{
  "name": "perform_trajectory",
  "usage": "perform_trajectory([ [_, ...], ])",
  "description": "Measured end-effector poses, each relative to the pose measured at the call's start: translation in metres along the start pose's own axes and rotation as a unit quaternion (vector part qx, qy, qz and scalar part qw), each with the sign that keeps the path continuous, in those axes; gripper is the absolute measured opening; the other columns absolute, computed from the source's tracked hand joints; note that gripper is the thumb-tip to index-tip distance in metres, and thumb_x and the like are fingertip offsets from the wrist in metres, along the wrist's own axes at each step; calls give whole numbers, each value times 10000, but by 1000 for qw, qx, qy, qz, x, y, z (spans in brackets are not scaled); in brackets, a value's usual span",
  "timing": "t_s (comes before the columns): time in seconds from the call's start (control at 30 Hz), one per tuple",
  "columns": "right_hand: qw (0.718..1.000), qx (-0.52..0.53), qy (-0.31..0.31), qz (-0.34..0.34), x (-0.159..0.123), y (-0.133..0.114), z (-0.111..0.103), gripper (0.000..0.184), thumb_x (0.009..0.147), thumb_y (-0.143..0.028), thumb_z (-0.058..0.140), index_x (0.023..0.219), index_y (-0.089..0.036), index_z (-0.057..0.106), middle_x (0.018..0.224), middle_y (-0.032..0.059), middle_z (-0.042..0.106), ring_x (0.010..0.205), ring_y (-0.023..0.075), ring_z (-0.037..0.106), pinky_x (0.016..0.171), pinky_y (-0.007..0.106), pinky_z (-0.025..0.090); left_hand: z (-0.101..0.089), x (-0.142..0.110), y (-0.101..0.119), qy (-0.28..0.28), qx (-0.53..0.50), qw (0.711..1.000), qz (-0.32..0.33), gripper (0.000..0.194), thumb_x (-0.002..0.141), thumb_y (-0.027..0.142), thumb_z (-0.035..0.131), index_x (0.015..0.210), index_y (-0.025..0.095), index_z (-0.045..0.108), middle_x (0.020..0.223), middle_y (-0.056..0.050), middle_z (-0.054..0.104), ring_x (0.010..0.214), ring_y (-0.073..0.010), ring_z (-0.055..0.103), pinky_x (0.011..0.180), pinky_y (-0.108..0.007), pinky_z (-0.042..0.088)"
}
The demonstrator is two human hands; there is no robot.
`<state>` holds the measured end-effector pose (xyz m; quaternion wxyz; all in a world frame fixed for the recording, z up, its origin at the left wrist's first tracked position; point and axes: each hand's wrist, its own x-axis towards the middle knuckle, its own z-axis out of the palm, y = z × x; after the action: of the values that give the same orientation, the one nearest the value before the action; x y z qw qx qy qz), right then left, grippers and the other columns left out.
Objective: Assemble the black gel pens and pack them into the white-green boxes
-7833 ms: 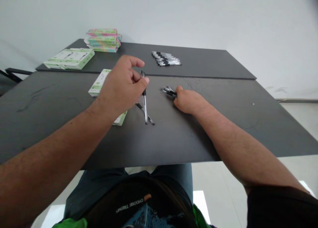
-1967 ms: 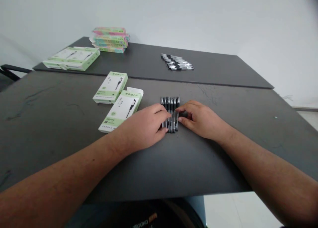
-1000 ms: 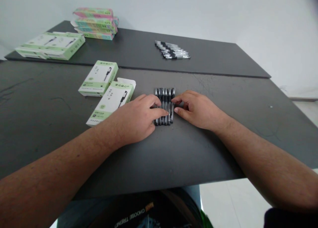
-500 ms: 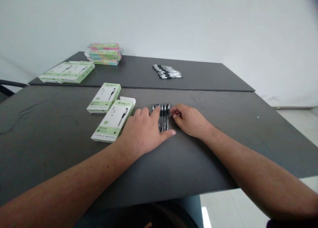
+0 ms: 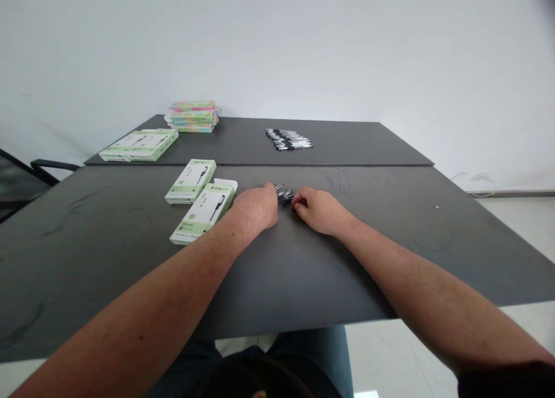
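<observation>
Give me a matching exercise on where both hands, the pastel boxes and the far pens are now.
1. Left hand
2. Pastel boxes
3. Right hand
4. Far pens

A. Right of the bunched pens
B. Overlapping on the far tabletop
C. Left of the bunched pens
D. Stacked near the wall

1-C, 2-D, 3-A, 4-B

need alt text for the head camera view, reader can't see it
A person's left hand grips a bunch of pens beside the right hand on a dark table; green-and-white pen boxes lie left, more pens farther back.
</observation>
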<state>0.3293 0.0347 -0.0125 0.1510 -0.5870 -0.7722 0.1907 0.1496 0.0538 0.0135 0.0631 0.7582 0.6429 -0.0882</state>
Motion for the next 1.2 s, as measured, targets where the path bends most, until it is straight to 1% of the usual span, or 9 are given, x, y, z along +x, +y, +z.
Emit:
perform_trajectory([
  [0.27, 982, 171, -55, 64, 1, 2, -3, 226, 1060, -323, 663, 875, -221, 743, 788, 58, 785, 715, 219, 730, 719, 354, 553, 7, -3, -8, 64, -80, 995, -14, 357, 1007, 225, 629, 1359, 167, 632, 1175, -229, 845, 1141, -400, 837, 921, -442, 647],
  [0.4, 862, 507, -3, 23, -1, -4, 11, 424, 960, -616, 803, 1176, -257, 739, 1097, 81, 835, 984, 263, 796, 824, 399, 663, 10, -16, 6, 148, -158, 976, 22, 329, 1106, 280, 523, 1417, 178, 559, 1230, -206, 825, 1174, -379, 823, 931, -446, 650],
  [0.5, 778, 625, 46, -39, -6, -15, 22, 591, 834, -666, 920, 1240, -288, 718, 1236, 62, 834, 1235, 273, 770, 1120, 449, 621, 27, -21, 25, 252, -282, 915, 140, 349, 1079, 178, 508, 1423, 167, 564, 1282, -196, 791, 1199, -344, 799, 1015, -457, 648],
  [0.6, 766, 636, 97, -17, -11, -23, 26, 526, 860, -585, 920, 1250, -294, 720, 1239, 50, 841, 1265, 267, 769, 1244, 480, 546, 49, -22, 41, 299, -305, 882, 200, 388, 1025, 120, 513, 1407, 121, 582, 1350, -235, 719, 1294, -351, 720, 1144, -517, 600],
  [0.77, 729, 671, 121, 49, -9, -25, 19, 330, 916, -403, 796, 1199, -274, 687, 1091, 33, 862, 1024, 234, 818, 1084, 461, 637, 59, -37, 45, 298, -252, 900, 194, 565, 989, 216, 623, 1524, 49, 549, 1406, -274, 646, 1291, -413, 636, 1162, -646, 554],
  [0.9, 705, 689, 140, 89, -5, -20, 8, 304, 881, -357, 781, 1133, -269, 637, 894, -9, 805, 790, 203, 768, 809, 393, 665, 32, -57, 15, 259, -157, 923, 236, 814, 986, 393, 732, 1698, 108, 460, 1569, -239, 599, 1397, -417, 590, 1221, -600, 516],
  [0.97, 707, 687, 142, 85, -5, -18, 0, 334, 852, -358, 816, 1107, -270, 621, 798, -49, 730, 673, 166, 689, 672, 334, 613, 15, -62, -14, 273, -129, 926, 226, 660, 1036, 404, 676, 1641, 169, 551, 1511, -197, 642, 1382, -381, 611, 1239, -557, 501],
  [1.1, 713, 686, 136, 51, -7, -15, -11, 395, 788, -336, 879, 1064, -274, 603, 725, -92, 606, 605, 122, 566, 556, 272, 493, -3, -60, -86, 265, -26, 963, 29, 543, 1046, 464, 629, 1473, 130, 665, 1447, -257, 668, 1413, -454, 620, 1239, -575, 499],
  [1.2, 711, 690, 129, 41, -9, -16, -13, 417, 771, -343, 896, 1055, -280, 596, 716, -94, 586, 608, 123, 547, 553, 274, 470, 1, -55, -127, 110, 52, 989, -81, 673, 1064, 602, 540, 1456, 70, 669, 1379, -322, 719, 1313, -503, 700, 1134, -594, 565],
])
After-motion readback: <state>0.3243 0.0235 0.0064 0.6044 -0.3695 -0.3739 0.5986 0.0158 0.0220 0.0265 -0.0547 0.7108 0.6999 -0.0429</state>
